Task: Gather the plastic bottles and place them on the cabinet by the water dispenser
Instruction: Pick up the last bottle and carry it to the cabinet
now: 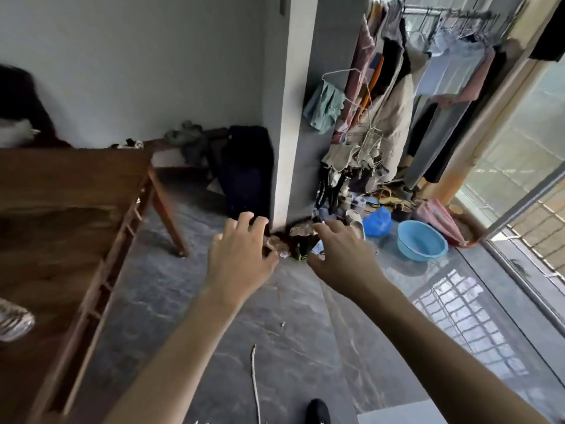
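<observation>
Both my arms stretch forward over the grey floor toward a small heap of rubbish (301, 240) at the foot of a grey pillar. In the heap I make out a dark container with a green label (301, 254) and a pale clear plastic piece (318, 247), but the blur stops me from telling which are bottles. My left hand (241, 252) hovers just left of the heap with fingers spread, holding nothing. My right hand (339, 252) hovers just right of it, fingers extended above the pale plastic piece and thumb below it, not closed on it. No cabinet or water dispenser is in view.
A wooden bench or table (70, 194) fills the left side. A dark suitcase (249, 172) leans behind the pillar (293, 117). To the right are a blue basin (422, 240), a blue bag (377, 223), shoes, hanging clothes (397, 102) and a sliding glass door (519, 185).
</observation>
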